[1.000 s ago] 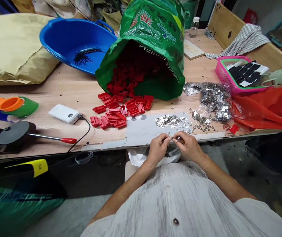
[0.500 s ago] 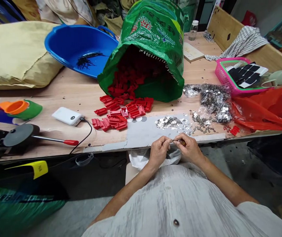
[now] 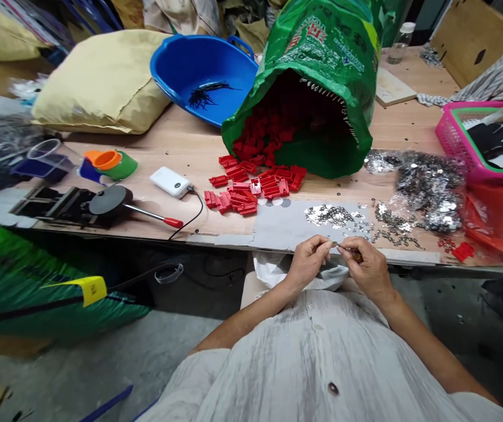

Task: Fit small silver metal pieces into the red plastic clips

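At the table's front edge, my left hand (image 3: 311, 259) is closed in a pinch on a small metal piece (image 3: 334, 244), mostly covered by the fingertips. My right hand (image 3: 369, 266) is wrapped round a small tool with a dark amber handle (image 3: 357, 256); its thin tip points at the pinched piece. Whether tip and piece touch is too small to tell. Just beyond the hands, a pile of small silvery metal plates (image 3: 328, 215) lies on a grey sheet (image 3: 278, 228). Red plastic parts (image 3: 238, 199) are heaped to the left, spilling from a green sack (image 3: 322, 158).
A blue basin (image 3: 176, 76) with black strips stands behind. On the left are a power bank (image 3: 170, 181) and a hand press (image 3: 111, 202) with a red-tipped lever. Bagged metal pieces (image 3: 430, 181), a pink basket (image 3: 449, 140) and a red bag (image 3: 498, 220) lie right.
The view has swung left, so everything appears further right and more of the left side shows. Both hands stay together, holding the same piece and tool, with their tips slightly further apart.
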A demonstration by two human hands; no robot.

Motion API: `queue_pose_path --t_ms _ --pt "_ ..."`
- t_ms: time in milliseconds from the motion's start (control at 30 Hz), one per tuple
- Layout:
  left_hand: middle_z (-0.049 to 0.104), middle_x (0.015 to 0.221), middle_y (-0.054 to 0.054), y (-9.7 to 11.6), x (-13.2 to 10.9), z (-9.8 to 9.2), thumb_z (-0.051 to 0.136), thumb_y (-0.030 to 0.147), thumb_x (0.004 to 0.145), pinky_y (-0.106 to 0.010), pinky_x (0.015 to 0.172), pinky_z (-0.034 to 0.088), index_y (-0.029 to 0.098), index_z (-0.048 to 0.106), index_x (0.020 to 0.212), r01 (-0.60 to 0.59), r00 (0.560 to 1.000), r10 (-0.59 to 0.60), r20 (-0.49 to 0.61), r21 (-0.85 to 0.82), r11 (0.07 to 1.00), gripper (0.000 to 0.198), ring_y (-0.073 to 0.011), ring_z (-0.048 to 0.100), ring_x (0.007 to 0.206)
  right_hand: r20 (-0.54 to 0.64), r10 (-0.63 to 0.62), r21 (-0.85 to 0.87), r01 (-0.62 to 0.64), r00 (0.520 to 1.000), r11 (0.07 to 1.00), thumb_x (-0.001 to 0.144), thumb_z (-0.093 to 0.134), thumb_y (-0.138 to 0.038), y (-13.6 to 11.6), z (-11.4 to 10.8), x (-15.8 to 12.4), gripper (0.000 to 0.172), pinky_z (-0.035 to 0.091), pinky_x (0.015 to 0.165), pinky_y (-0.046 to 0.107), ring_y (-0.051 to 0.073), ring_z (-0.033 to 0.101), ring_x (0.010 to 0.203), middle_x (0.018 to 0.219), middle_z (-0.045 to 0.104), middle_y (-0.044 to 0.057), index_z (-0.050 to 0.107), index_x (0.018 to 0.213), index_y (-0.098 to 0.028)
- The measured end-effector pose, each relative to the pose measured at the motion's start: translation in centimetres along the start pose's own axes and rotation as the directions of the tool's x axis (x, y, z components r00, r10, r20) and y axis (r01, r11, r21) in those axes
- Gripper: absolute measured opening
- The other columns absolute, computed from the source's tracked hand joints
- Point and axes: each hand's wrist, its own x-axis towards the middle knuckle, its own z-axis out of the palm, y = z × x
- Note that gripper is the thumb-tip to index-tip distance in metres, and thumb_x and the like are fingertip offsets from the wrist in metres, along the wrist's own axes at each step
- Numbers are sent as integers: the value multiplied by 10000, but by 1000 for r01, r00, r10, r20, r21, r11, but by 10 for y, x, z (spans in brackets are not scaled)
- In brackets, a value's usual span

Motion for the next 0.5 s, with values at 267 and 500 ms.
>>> queue_pose_path --t_ms 267,500 --pt "547 611 27 -6 1 3 587 444 828 -225 570 379 161 641 806 -24 1000 23 -16 -3 1000 288 -90 470 563 -10 -16 -7 16 1000 1000 910 566 -278 4 -2 -5 48 523 713 313 199 676 836 929 701 37 605 931 -260" --pt "548 603 30 -9 0 2 577 385 840 -223 584 379 170 637 754 -46 998 49 -36 70 996 239 -95 479 577 -3 -53 -4 53 999 999 905 583 -295 6 -3 -6 44 506 653 294 186 667 770 896 702 35 602 899 -255"
